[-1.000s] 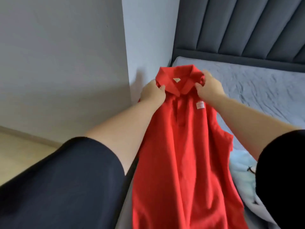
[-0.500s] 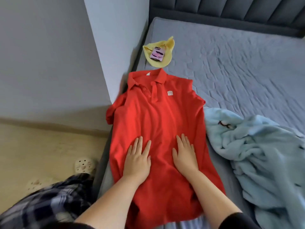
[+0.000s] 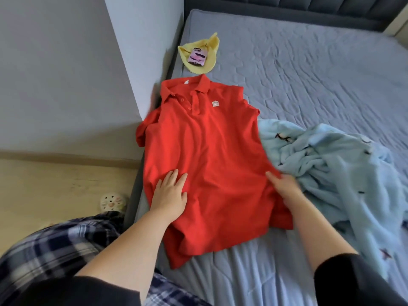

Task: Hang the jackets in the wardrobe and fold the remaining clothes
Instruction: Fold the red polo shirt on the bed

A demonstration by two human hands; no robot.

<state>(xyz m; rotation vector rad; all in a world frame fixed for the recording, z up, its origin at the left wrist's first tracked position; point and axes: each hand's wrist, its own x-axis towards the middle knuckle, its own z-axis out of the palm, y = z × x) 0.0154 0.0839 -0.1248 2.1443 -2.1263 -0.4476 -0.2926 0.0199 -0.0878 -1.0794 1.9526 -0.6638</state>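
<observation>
A red polo shirt (image 3: pixel 205 151) lies face up on the grey bed (image 3: pixel 309 85), collar toward the headboard, its left sleeve hanging over the bed's edge. My left hand (image 3: pixel 170 193) rests flat on the shirt's lower left part with straight fingers. My right hand (image 3: pixel 284 186) lies at the shirt's right edge, fingers stretched out on the cloth. A crumpled light blue fleece garment (image 3: pixel 335 173) is heaped just right of the shirt, touching it.
A yellow cloth (image 3: pixel 203 54) with a pink phone (image 3: pixel 197 56) on it sits beyond the collar. A grey wall corner (image 3: pixel 141 62) stands left of the bed. A slipper (image 3: pixel 112 202) is on the wooden floor. The dark headboard (image 3: pixel 287 7) runs along the back.
The shirt was held up by the collar, then laid flat on the bed. Since half a second ago my hands have slid apart, the right one reaching the shirt's right edge.
</observation>
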